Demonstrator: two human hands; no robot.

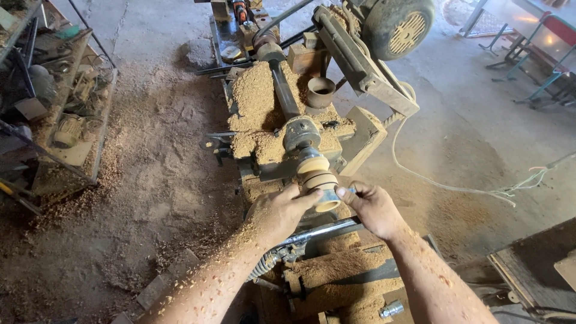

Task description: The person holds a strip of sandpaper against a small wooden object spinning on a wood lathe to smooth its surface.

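Lathe (300,120), heaped with sawdust (255,99). Round wooden piece (318,178) mounted on its spindle, at the near end. Left hand (277,213) and right hand (372,208): each grip pinches a small pale strip (331,196) against the wooden piece.

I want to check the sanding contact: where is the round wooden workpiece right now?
In the head view, the round wooden workpiece sits just right of centre, mounted on the lathe, between the left hand and right hand, which press a strip against it.
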